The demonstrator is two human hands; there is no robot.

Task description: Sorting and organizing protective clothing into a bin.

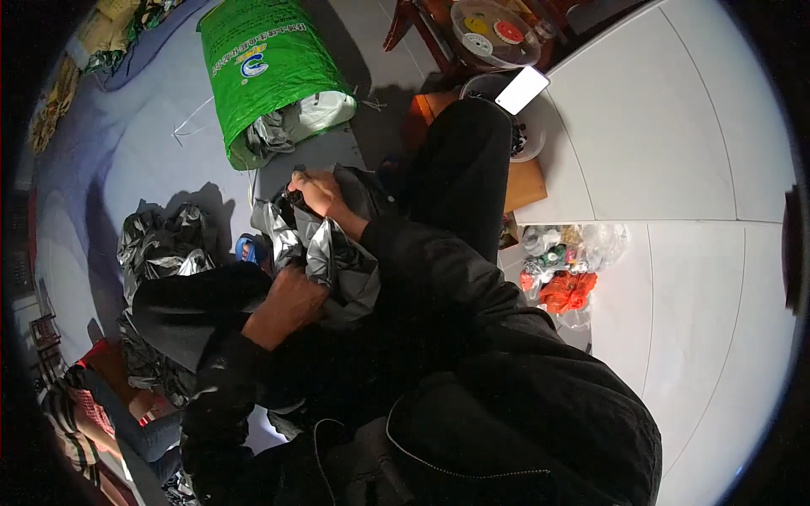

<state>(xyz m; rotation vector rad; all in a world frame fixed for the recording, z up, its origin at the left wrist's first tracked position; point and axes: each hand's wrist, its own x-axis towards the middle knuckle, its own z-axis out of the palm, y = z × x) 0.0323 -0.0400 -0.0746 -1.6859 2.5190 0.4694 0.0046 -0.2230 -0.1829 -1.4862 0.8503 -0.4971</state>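
Note:
Both my hands grip one crumpled silver-grey plastic bag [337, 257] held over my lap. My left hand [287, 305] clutches its lower part, fingers closed into the folds. My right hand [316, 190] pinches the bag's upper edge further out. My black sleeves and trousers hide the bag's lower end. A heap of similar shiny grey bags [164, 244] lies on the floor to the left, just beyond my left hand.
A large green woven sack [266, 72] lies open on the grey floor ahead, with grey bags spilling out. A clear bag of colourful small items [565, 266] sits at right on white tiles. A phone [521, 88] rests on a bowl near a wooden stool. Another person [110, 413] sits at lower left.

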